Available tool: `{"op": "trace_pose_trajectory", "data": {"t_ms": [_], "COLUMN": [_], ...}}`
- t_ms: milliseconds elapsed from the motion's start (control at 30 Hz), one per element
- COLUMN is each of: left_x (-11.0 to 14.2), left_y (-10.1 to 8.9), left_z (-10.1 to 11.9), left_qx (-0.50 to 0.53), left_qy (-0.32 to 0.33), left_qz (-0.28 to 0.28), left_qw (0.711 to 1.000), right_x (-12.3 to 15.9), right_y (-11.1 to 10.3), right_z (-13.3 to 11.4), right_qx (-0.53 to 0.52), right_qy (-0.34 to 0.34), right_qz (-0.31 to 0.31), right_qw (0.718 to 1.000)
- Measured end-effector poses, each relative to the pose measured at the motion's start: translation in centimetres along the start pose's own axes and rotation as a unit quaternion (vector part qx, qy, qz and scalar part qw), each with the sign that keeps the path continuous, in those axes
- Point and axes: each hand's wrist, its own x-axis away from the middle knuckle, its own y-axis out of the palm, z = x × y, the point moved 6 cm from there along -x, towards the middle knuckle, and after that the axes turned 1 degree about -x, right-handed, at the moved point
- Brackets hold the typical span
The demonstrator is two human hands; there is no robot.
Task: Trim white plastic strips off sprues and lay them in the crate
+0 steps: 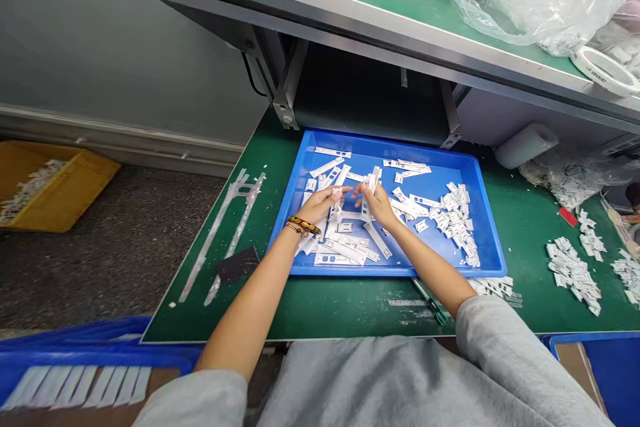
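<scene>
Over the blue tray point(395, 271), my left hand point(320, 205) is closed around white plastic-looking strips with small cutouts. My right hand point(380, 205) grips a small bunch of similar white strips point(371, 188), held roughly upright. The fingertips of both hands are close together, and a small gap shows between them. Below and around the hands, long white strips point(345, 251) lie loosely across the tray's left part. Small white cut pieces point(456, 220) are heaped at the tray's right side. Exactly how many strips each hand holds is hidden by the fingers.
A green-handled cutter point(436, 307) lies before the tray. More piles of white pieces point(573, 273) sit at right on the green table point(325, 310). A dark plate point(238, 265) lies left. The shelf edge point(350, 20) overhangs the back, with a tape roll point(605, 71) on it.
</scene>
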Motion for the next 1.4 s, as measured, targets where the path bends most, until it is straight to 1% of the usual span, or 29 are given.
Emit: {"op": "trace_pose_trajectory", "data": {"t_ms": [67,100,233,333,500,600,700,800,867,900,933,1000,1033,1067,1133,1200,1300,1400], "left_x": [0.0,0.0,0.1,0.1,0.1,0.2,0.1,-0.1,-0.3,-0.3,-0.3,-0.2,-0.1,0.0,0.0,-0.1,-0.3,-0.6], "left_y": [-0.2,-0.2,-0.4,-0.6,-0.4,0.0,-0.1,-1.1,-1.4,-1.2,-0.7,0.8,1.5,2.2,2.8,2.8,1.8,0.5], "left_z": [0.1,0.1,0.3,0.4,0.1,0.2,0.5,0.4,0.1,0.0,-0.2,-0.9,-1.3,-1.7,-2.2,-2.3,-2.1,-1.9], "left_qx": [0.021,0.03,0.076,0.108,0.114,0.106,0.091,0.05,-0.032,-0.099,-0.181,-0.332,-0.382,-0.409,-0.416,-0.406,-0.381,-0.331], "left_qy": [0.0,-0.001,-0.007,-0.006,-0.02,-0.022,-0.003,0.02,0.043,0.059,0.076,0.098,0.101,0.1,0.093,0.087,0.078,0.071], "left_qz": [0.012,0.016,0.038,0.048,0.037,0.014,0.004,0.036,0.051,0.049,0.038,-0.004,-0.023,-0.036,-0.042,-0.029,0.005,0.056], "left_qw": [1.0,0.999,0.996,0.993,0.993,0.994,0.996,0.998,0.997,0.992,0.98,0.938,0.918,0.906,0.904,0.909,0.921,0.939], "right_x": [-0.1,-0.1,-0.3,-0.2,0.3,0.4,0.2,-0.2,-0.6,-0.8,-0.9,-1.2,-1.4,-1.5,-1.6,-1.6,-1.6,-1.6], "right_y": [-0.5,-0.7,-0.8,-0.1,1.4,1.4,0.9,-0.1,-1.2,-1.8,-2.4,-3.4,-3.7,-3.9,-4.0,-4.0,-3.7,-3.5], "right_z": [0.2,0.4,0.6,0.7,1.3,1.5,1.4,1.4,1.5,1.6,1.7,2.2,2.5,2.8,3.3,3.6,3.4,2.9], "right_qx": [-0.044,-0.05,0.015,0.031,0.019,0.035,0.064,0.094,0.103,0.097,0.083,0.037,0.013,-0.008,-0.033,-0.039,-0.028,-0.002], "right_qy": [-0.008,-0.006,0.005,0.01,0.025,0.021,-0.005,-0.011,-0.01,-0.009,-0.007,0.005,0.017,0.031,0.056,0.07,0.057,0.045], "right_qz": [0.006,0.013,0.01,-0.012,-0.053,-0.046,-0.021,0.019,0.06,0.083,0.105,0.135,0.14,0.14,0.135,0.132,0.126,0.116], "right_qw": [0.999,0.999,1.0,0.999,0.998,0.998,0.998,0.995,0.993,0.992,0.991,0.99,0.99,0.99,0.989,0.988,0.99,0.992]}}
